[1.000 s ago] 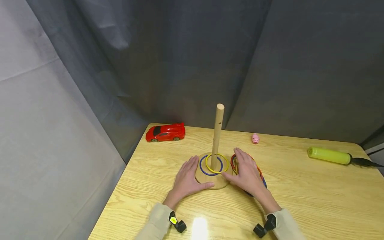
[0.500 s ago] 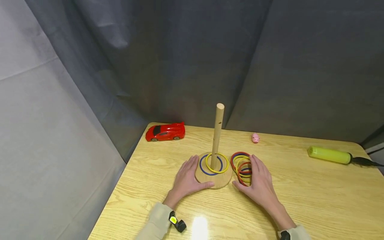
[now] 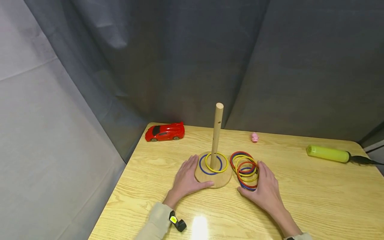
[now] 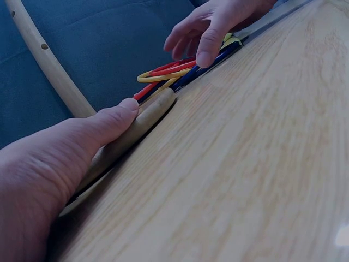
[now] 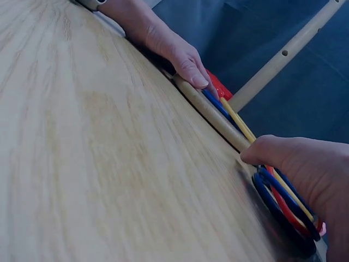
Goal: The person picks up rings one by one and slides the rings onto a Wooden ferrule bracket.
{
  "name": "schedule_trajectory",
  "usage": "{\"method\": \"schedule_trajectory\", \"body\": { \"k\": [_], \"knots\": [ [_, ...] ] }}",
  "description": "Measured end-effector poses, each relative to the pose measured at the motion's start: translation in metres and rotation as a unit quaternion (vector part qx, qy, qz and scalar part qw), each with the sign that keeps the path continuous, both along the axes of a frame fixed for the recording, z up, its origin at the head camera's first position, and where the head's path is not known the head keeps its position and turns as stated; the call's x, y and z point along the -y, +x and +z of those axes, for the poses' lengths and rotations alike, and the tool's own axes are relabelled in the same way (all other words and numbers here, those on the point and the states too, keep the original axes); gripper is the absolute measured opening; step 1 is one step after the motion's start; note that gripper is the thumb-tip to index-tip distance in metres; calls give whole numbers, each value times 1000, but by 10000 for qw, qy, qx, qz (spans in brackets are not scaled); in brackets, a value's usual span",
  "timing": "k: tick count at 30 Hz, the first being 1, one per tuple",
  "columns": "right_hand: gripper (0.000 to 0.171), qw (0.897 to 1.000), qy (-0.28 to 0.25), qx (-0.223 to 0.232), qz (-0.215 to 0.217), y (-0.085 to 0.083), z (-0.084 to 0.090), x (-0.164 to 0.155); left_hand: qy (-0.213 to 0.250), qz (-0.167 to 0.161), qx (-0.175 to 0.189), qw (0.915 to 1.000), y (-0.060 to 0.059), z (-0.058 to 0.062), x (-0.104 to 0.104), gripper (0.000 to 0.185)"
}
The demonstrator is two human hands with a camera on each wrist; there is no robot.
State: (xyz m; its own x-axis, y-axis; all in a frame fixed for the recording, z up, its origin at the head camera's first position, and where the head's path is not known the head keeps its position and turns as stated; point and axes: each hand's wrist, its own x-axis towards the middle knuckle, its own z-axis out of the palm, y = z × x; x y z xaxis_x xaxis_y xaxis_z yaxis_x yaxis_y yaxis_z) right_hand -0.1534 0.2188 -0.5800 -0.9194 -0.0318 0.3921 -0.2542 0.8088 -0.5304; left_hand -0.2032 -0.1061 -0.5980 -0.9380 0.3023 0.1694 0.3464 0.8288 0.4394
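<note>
A round wooden base (image 3: 220, 181) with an upright peg (image 3: 216, 133) stands on the table. Round the foot of the peg lie a blue ring (image 3: 200, 165) and a yellow ring (image 3: 216, 172). My left hand (image 3: 186, 176) rests at the base's left side, its thumb along the front rim and its fingers extended along the edge. To the right is an overlapping pile of red, yellow and blue rings (image 3: 246, 172). My right hand (image 3: 265, 191) spreads round the pile's near right side, thumb and fingers apart at the outer rings. In the right wrist view its thumb (image 5: 267, 150) covers part of them.
A red toy car (image 3: 165, 132) stands at the table's back left. Behind the rings sits a small pink pig (image 3: 254, 137). At the far right lies a yellow-green cylinder (image 3: 327, 153) with a black tapering end. A dark curtain (image 3: 192, 66) hangs behind the table.
My right hand has moved right and toward me, from over the ring pile and the base's edge to the pile's near right side, uncovering most rings. The left hand stays at the base.
</note>
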Motion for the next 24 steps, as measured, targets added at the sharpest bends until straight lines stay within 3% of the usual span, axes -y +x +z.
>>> {"method": "schedule_trajectory", "body": {
  "k": [7, 17, 24],
  "knots": [
    [121, 9995, -203, 115, -217, 1, 0, -4, -16, 10, 13, 10000, 0, -1, 0, 137],
    [110, 9980, 27, 354, -514, 1, 2, -5, -11, -6, 83, 10000, 1, 1, -1, 136],
    [103, 9982, -53, 173, -564, 1, 0, -3, -25, 25, 118, 9999, 1, 0, -1, 135]
  ]
}}
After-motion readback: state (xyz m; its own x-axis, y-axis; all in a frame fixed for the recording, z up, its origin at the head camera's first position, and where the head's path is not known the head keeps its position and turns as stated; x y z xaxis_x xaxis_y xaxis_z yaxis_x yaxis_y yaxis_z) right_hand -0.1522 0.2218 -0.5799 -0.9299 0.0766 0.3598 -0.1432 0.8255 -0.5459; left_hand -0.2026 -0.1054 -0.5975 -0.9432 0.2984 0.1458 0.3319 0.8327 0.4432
